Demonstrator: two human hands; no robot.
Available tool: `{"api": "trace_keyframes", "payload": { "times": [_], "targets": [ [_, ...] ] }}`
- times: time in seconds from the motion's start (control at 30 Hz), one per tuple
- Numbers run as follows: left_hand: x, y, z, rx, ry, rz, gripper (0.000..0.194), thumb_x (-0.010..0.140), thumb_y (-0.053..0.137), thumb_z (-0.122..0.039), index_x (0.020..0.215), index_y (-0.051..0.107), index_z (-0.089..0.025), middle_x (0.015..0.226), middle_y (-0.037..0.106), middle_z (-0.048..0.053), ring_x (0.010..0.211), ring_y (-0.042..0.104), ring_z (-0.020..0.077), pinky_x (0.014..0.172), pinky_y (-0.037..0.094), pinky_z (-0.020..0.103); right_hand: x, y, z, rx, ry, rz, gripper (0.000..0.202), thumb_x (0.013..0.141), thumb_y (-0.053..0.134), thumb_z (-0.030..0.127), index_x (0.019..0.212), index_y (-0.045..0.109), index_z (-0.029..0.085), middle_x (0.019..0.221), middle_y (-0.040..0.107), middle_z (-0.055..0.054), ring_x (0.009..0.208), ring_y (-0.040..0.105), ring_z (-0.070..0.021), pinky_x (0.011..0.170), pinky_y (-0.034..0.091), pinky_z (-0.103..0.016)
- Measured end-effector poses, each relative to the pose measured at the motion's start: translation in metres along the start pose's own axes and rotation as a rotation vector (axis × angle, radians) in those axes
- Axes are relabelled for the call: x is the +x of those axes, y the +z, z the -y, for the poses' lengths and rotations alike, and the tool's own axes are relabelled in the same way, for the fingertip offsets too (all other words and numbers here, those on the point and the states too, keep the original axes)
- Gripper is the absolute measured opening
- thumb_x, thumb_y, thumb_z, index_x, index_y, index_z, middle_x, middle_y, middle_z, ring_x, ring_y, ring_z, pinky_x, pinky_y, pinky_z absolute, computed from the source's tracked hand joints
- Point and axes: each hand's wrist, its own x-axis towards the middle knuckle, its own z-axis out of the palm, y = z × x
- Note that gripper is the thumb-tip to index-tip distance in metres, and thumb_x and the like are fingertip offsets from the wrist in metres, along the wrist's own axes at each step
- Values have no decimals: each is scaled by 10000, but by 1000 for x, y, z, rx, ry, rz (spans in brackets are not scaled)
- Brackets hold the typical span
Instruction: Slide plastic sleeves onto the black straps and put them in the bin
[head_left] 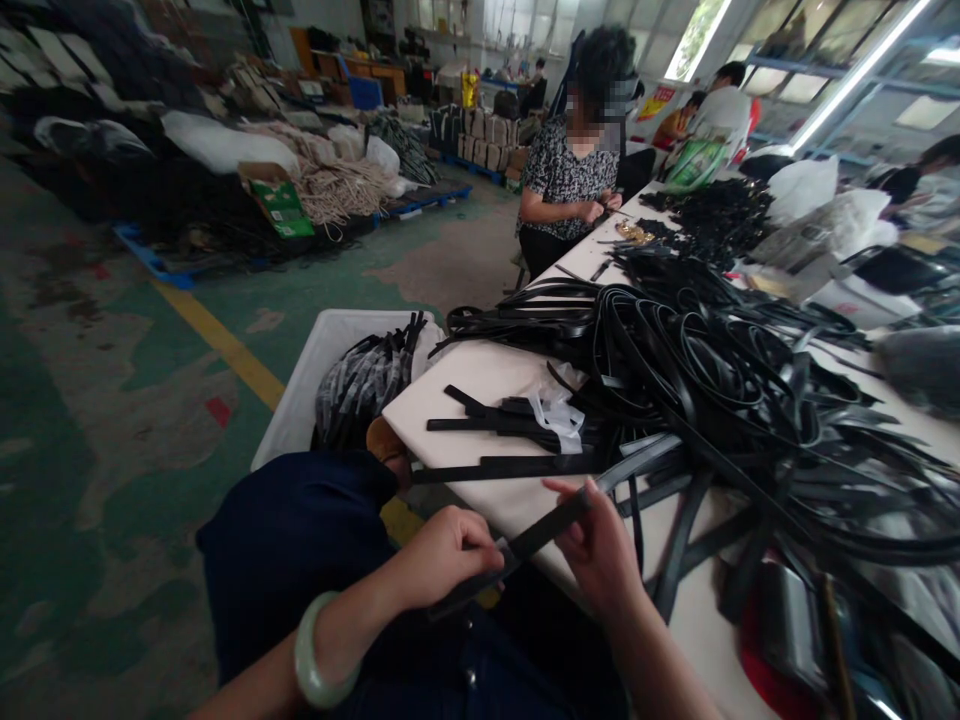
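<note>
A black strap (551, 524) runs at a slant between my two hands, over my lap and the table's near edge. My left hand (452, 553), with a pale bangle on its wrist, is closed round the strap's lower part, where a small clear piece shows beside the fingers. Farther up the strap, my right hand (596, 540) holds it between thumb and fingers, with the index finger stretched out to the left. Beyond my right hand the strap reaches toward a large heap of black straps (675, 370). Shorter black strips (510, 425) lie on the table beside white plastic.
A white bin (300, 395) with wrapped black straps stands left of the table (427, 390). Across the table's far left side sits a person (570, 180) handling small pieces. Several people work farther back. Bundles lie on blue pallets (154, 258) at the left.
</note>
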Motion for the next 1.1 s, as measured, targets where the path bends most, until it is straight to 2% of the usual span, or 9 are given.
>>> {"api": "trace_keyframes", "payload": {
  "times": [0.1, 0.27, 0.4, 0.47, 0.6, 0.67, 0.8, 0.87, 1.1],
  "targets": [
    [2, 0, 2, 14, -29, 0, 359, 797, 659, -436, 587, 710, -150, 612, 522, -7, 605, 482, 125, 574, 338, 217, -1, -4, -4, -61, -23, -76, 432, 951, 437, 513, 1028, 733, 209, 509, 426, 44, 405, 373, -106, 404, 339, -225],
    [8, 7, 4, -58, 30, 20, 353, 792, 666, -394, 549, 659, -138, 614, 538, -4, 617, 475, 128, 599, 347, 228, -23, 4, -3, -197, -134, 203, 329, 890, 594, 442, 1117, 720, 240, 856, 682, -58, 854, 634, -224, 780, 512, -325],
    [10, 7, 7, -12, -4, 47, 334, 766, 687, -389, 544, 655, -141, 597, 537, -4, 602, 475, 128, 582, 337, 234, -16, -7, -1, 0, -12, -107, 405, 954, 456, 501, 1022, 739, 219, 597, 525, 16, 481, 459, -116, 448, 376, -224],
    [11, 7, 6, -19, -11, 44, 341, 768, 681, -405, 553, 654, -142, 605, 539, -2, 601, 480, 129, 581, 337, 237, -14, -9, -4, -68, -55, -191, 393, 960, 449, 486, 1016, 736, 223, 614, 536, 11, 501, 473, -126, 466, 388, -232],
    [15, 12, 1, -101, 46, 105, 398, 777, 674, -414, 502, 574, -143, 594, 504, -12, 588, 433, 120, 580, 326, 242, -25, -4, -8, -304, -206, 97, 316, 934, 517, 426, 1113, 710, 251, 985, 689, -69, 929, 622, -241, 821, 491, -343],
    [15, 14, 2, -101, 44, 120, 387, 774, 680, -396, 501, 574, -144, 587, 489, -18, 582, 422, 117, 570, 312, 242, -30, -9, -1, -311, -227, 128, 353, 925, 523, 443, 1176, 680, 251, 959, 684, -68, 897, 618, -245, 791, 488, -350],
    [15, 11, 9, -19, -1, 79, 302, 754, 691, -362, 548, 660, -144, 601, 521, -9, 611, 477, 130, 576, 319, 239, -27, -31, 19, -321, -222, -425, 386, 947, 455, 495, 964, 727, 221, 717, 623, -41, 672, 569, -205, 687, 431, -333],
    [17, 10, 11, -8, 5, 78, 300, 753, 689, -361, 549, 667, -143, 605, 528, -7, 620, 484, 130, 584, 326, 238, -25, -33, 21, -292, -191, -552, 451, 972, 393, 500, 908, 728, 205, 717, 618, -46, 680, 564, -199, 678, 412, -327],
    [23, 17, 3, -93, 77, 149, 403, 776, 673, -444, 534, 621, -126, 581, 482, -20, 566, 420, 104, 556, 295, 235, -26, -8, -4, -235, -279, -110, 388, 979, 413, 431, 1051, 730, 221, 728, 577, -25, 682, 549, -170, 624, 435, -299]
  ]
}}
